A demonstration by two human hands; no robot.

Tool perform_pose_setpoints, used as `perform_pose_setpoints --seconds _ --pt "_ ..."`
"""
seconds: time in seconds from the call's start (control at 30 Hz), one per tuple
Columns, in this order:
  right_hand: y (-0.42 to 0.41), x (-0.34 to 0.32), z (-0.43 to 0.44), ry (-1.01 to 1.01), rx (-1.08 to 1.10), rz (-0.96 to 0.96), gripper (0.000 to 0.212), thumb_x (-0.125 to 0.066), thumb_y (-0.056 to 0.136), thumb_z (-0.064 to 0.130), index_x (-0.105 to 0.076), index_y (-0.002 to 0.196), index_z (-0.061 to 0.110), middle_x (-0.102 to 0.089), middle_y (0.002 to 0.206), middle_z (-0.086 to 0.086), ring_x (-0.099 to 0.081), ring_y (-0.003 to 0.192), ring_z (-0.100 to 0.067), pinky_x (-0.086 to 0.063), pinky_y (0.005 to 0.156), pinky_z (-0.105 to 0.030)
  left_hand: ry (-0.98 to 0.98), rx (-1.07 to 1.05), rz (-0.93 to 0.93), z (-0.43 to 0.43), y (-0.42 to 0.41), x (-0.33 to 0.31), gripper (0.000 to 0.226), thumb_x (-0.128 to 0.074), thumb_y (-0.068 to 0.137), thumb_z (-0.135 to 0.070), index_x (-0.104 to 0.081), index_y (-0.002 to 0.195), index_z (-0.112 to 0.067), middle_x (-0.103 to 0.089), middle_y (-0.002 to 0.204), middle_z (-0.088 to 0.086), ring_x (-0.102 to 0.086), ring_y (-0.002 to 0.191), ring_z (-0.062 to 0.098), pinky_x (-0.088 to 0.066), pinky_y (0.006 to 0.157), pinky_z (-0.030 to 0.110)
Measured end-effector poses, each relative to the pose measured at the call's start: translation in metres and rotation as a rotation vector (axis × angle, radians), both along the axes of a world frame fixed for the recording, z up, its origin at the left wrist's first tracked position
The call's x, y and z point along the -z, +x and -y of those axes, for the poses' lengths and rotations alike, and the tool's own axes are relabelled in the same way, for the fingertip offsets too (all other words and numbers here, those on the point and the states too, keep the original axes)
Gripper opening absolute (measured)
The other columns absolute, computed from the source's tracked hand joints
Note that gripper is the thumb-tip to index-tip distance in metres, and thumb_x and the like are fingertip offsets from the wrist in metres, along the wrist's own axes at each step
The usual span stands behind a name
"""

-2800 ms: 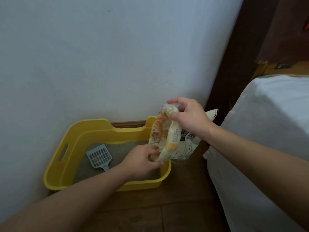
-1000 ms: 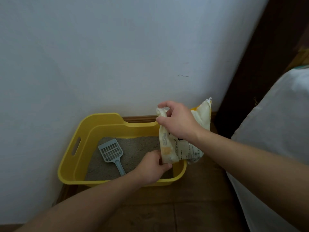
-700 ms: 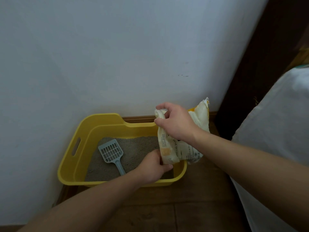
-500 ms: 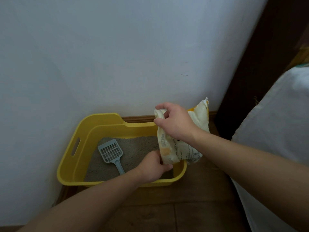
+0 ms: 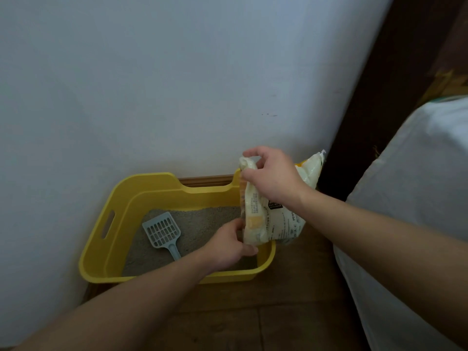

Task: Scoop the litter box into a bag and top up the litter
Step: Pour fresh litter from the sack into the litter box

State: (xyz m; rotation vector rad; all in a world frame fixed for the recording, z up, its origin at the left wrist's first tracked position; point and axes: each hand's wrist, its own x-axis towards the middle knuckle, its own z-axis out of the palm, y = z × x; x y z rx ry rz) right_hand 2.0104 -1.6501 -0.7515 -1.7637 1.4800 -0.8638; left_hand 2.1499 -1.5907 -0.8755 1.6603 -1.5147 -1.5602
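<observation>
A yellow litter box [image 5: 114, 252] stands on the floor against the wall, with grey litter [image 5: 202, 224] inside. A pale blue slotted scoop [image 5: 163, 234] lies on the litter at the left. Over the box's right end hangs a cream and yellow litter bag [image 5: 268, 224]. My right hand [image 5: 273, 177] grips its top from above. My left hand [image 5: 228, 247] pinches the bag's lower left corner, above the litter. The bag's opening is not visible.
A white wall [image 5: 177, 84] runs behind the box. A dark wooden door frame [image 5: 379, 97] stands at the right. A white covered mattress [image 5: 417, 198] fills the right side. Wooden floor [image 5: 291, 312] lies in front of the box.
Since 2.8 s ago the bag has gone from a tilted, open-mouthed hold to hanging more upright. In the last second both hands and the bag have barely moved.
</observation>
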Motion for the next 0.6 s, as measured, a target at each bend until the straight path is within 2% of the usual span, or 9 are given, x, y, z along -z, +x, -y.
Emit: perform_pose_setpoints --seconds 0.1,0.17,0.23,0.37,0.5,0.6 --pt "-0.003 -0.004 -0.001 -0.016 0.019 -0.005 0.041 -0.072 0.082 0.021 -0.064 0.122 0.027 -0.066 0.080 -0.001 -0.069 0.070 -0.020 -0.058 0.063 -0.034 -0.012 -0.017 -0.005 0.001 -0.002 -0.003 0.068 -0.080 0.073 -0.007 -0.048 0.128 -0.033 -0.062 0.128 -0.005 -0.059 0.118 0.017 -0.051 0.102 0.044" --pt "-0.006 -0.007 -0.002 -0.021 0.033 -0.006 0.040 -0.072 0.082 0.021 -0.064 0.121 0.027 -0.065 0.076 0.002 -0.068 0.068 -0.016 -0.057 0.060 -0.030 -0.043 -0.027 0.012 0.000 -0.002 -0.005 0.069 -0.084 0.065 -0.017 -0.049 0.121 -0.037 -0.059 0.131 -0.004 -0.059 0.117 0.018 -0.053 0.098 0.046" --pt "-0.009 -0.010 -0.003 -0.020 0.045 -0.003 0.040 -0.071 0.083 0.020 -0.064 0.121 0.026 -0.066 0.077 0.000 -0.068 0.068 -0.016 -0.058 0.061 -0.032 -0.078 -0.047 0.030 0.001 0.000 -0.007 0.072 -0.086 0.056 -0.026 -0.050 0.117 -0.039 -0.049 0.135 -0.008 -0.058 0.115 0.020 -0.056 0.093 0.045" --pt "-0.013 -0.015 -0.006 -0.033 0.056 -0.012 0.039 -0.069 0.084 0.020 -0.064 0.123 0.025 -0.069 0.081 -0.003 -0.069 0.070 -0.018 -0.060 0.067 -0.038 -0.117 -0.073 0.014 -0.001 -0.002 -0.013 0.067 -0.087 0.059 -0.016 -0.051 0.111 -0.038 -0.037 0.133 -0.012 -0.054 0.115 0.021 -0.059 0.088 0.043" --pt "-0.017 -0.019 -0.007 -0.049 0.072 -0.011 0.035 -0.068 0.084 0.020 -0.065 0.119 0.024 -0.066 0.075 0.001 -0.066 0.066 -0.013 -0.056 0.063 -0.031 -0.133 -0.081 -0.020 -0.002 -0.004 -0.019 0.063 -0.088 0.057 -0.014 -0.054 0.102 -0.042 -0.037 0.133 -0.014 -0.052 0.118 0.021 -0.058 0.089 0.045" --pt "-0.020 -0.022 -0.008 -0.060 0.097 -0.001 0.032 -0.068 0.085 0.020 -0.067 0.117 0.022 -0.061 0.068 0.004 -0.060 0.059 -0.010 -0.048 0.057 -0.024 -0.128 -0.067 -0.049 -0.001 -0.004 -0.021 0.064 -0.088 0.054 -0.016 -0.059 0.107 -0.038 -0.050 0.131 -0.012 -0.055 0.118 0.020 -0.057 0.091 0.047"
